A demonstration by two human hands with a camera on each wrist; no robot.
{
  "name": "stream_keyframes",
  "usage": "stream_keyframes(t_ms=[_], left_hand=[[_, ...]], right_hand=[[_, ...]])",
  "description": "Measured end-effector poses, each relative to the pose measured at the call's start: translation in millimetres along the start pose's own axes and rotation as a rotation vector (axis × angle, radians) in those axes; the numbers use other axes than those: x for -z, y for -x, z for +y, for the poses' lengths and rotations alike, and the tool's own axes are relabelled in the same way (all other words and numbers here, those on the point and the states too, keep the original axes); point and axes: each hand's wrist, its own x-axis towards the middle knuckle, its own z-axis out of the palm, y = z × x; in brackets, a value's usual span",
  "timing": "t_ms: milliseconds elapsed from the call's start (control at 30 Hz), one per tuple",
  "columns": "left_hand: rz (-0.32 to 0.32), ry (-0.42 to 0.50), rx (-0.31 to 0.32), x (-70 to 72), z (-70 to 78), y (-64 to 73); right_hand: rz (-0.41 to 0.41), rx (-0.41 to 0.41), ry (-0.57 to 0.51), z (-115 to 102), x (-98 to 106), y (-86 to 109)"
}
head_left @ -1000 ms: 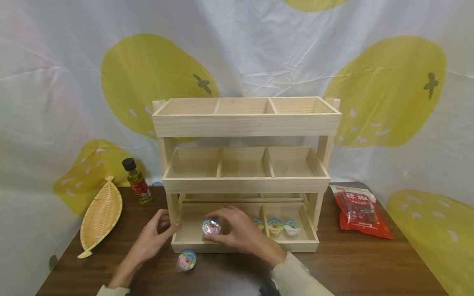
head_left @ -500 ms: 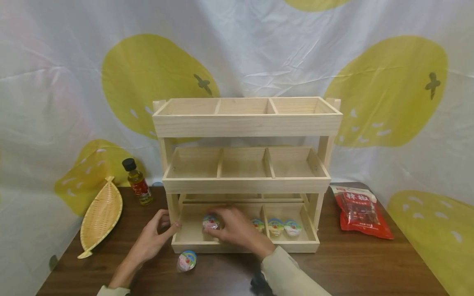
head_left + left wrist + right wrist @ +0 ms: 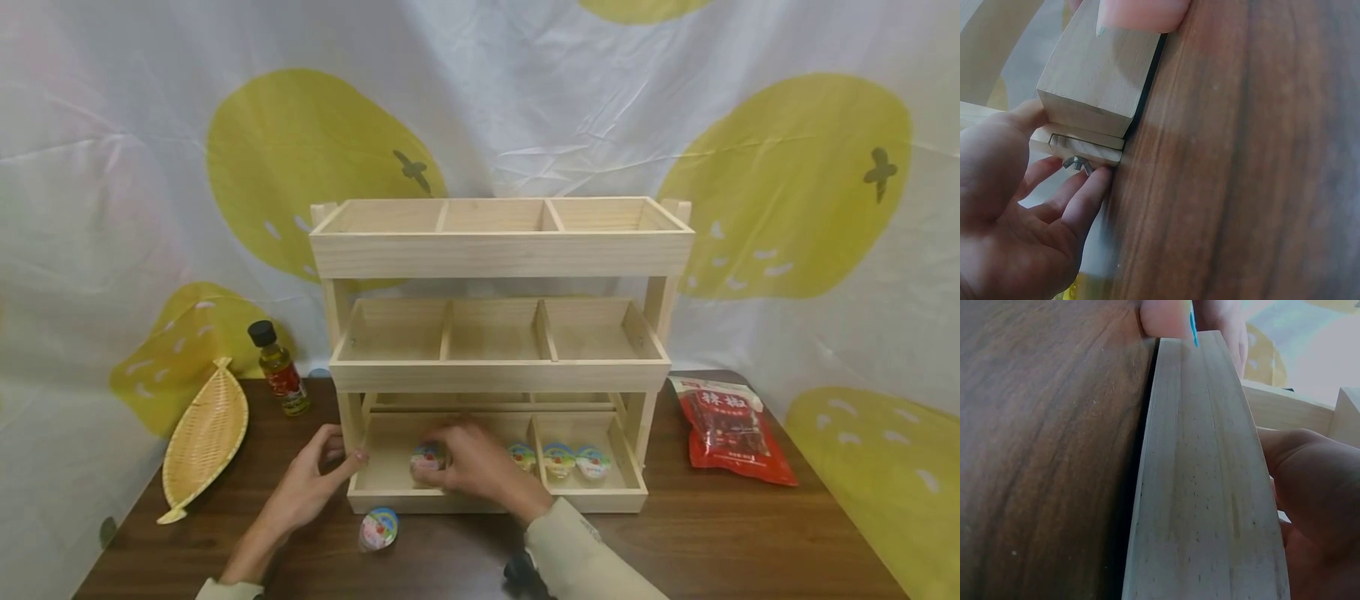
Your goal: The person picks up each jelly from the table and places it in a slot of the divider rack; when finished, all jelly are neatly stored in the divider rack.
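Note:
A three-tier wooden shelf (image 3: 501, 254) with divided trays stands on the dark wood table. My right hand (image 3: 480, 462) pinches a small jelly cup (image 3: 426, 458) low inside the left part of the bottom tray; the fingers hide part of the cup. My left hand (image 3: 311, 479) grips the shelf's left end at the bottom tier. In the left wrist view its thumb lies at the tray edge and its fingers lie beside a wing nut (image 3: 1077, 163). Another jelly cup (image 3: 378, 528) lies tilted on the table before the shelf. Several more, including a yellowish cup (image 3: 558, 460), sit farther right in the bottom tray.
A leaf-shaped woven basket (image 3: 206, 437) and a black-capped oil bottle (image 3: 282, 375) stand at the left. A red packet (image 3: 731, 429) lies right of the shelf. Behind everything hangs a patterned cloth (image 3: 525, 100). The bottom tray's front wall (image 3: 1204, 469) rises before my right hand.
My right hand has lowered slightly into the bottom tray with the jelly cup, whose lid now shows less glare. The left hand has stayed in place on the shelf.

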Motion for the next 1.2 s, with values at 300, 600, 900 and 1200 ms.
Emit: stream_keyframes(t_ms=[300, 600, 900, 1200], left_hand=[[-0.012, 0.006, 0.021, 0.4, 0.4, -0.8], [-0.019, 0.017, 0.033, 0.0, -0.3, -1.0], [-0.019, 0.017, 0.023, 0.3, 0.6, -0.5], [-0.02, 0.019, 0.016, 0.7, 0.3, 0.1]], right_hand=[[-0.042, 0.002, -0.007, 1.8, 1.4, 1.0], [-0.047, -0.022, -0.005, -0.8, 3.3, 2.5], [-0.052, -0.017, -0.012, -1.3, 4.0, 3.8], [-0.001, 0.015, -0.001, -2.3, 5.8, 8.9]])
